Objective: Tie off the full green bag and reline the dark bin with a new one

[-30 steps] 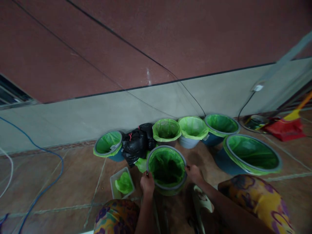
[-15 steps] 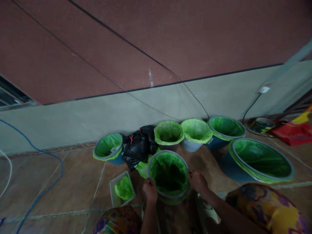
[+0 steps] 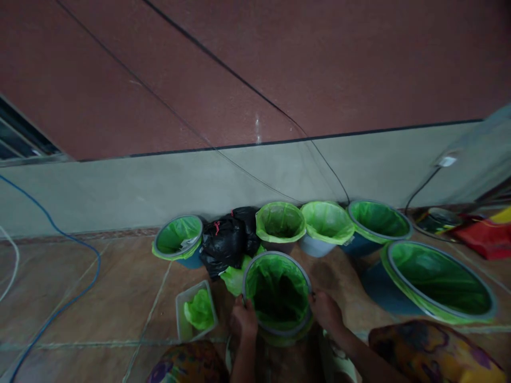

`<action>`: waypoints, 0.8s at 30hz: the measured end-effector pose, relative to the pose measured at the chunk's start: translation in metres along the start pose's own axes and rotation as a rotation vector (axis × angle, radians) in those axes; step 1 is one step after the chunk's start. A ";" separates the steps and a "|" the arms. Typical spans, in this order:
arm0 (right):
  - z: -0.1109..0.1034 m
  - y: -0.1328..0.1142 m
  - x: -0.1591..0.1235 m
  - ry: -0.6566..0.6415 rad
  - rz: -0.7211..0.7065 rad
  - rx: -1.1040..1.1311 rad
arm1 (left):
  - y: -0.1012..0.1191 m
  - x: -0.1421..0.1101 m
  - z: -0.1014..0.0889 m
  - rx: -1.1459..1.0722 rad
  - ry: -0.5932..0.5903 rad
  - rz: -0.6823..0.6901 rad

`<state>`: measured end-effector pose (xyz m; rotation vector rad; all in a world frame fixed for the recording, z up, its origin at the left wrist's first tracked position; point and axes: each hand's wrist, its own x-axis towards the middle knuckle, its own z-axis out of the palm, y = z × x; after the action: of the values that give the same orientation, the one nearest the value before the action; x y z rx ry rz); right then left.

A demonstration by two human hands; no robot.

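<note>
Left hand [image 3: 244, 319] still pinches the bin's [image 3: 276, 254] edge; right hand [image 3: 328, 313] does too. Right of it, less red pan [image 3: 487, 238] shows.

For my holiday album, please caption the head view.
Left hand and right hand hold a green-lined bin near other lined bins and black bags.

Lower garment [image 3: 435, 351]: printed fabric, yellow ground, purple and dark motifs, rounded and swirling. Footwear [image 3: 338, 364]: pale, mostly hidden. Forearms [image 3: 361, 351]: bare. Hands [image 3: 326, 311]: bare.
</note>
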<state>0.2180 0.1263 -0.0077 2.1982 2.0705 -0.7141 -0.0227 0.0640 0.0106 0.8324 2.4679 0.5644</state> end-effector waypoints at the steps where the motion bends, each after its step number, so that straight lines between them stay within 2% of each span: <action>1: 0.002 0.001 0.001 0.003 -0.006 -0.004 | 0.000 -0.001 -0.001 -0.004 -0.003 -0.005; 10: 0.002 0.003 -0.001 0.025 -0.015 0.015 | 0.000 -0.007 -0.008 0.026 -0.058 -0.024; 24: 0.000 -0.001 0.000 -0.024 -0.003 -0.011 | -0.003 -0.009 -0.004 0.073 -0.058 -0.036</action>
<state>0.2172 0.1257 -0.0078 2.1701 2.0624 -0.7233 -0.0197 0.0547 0.0146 0.8189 2.4581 0.4333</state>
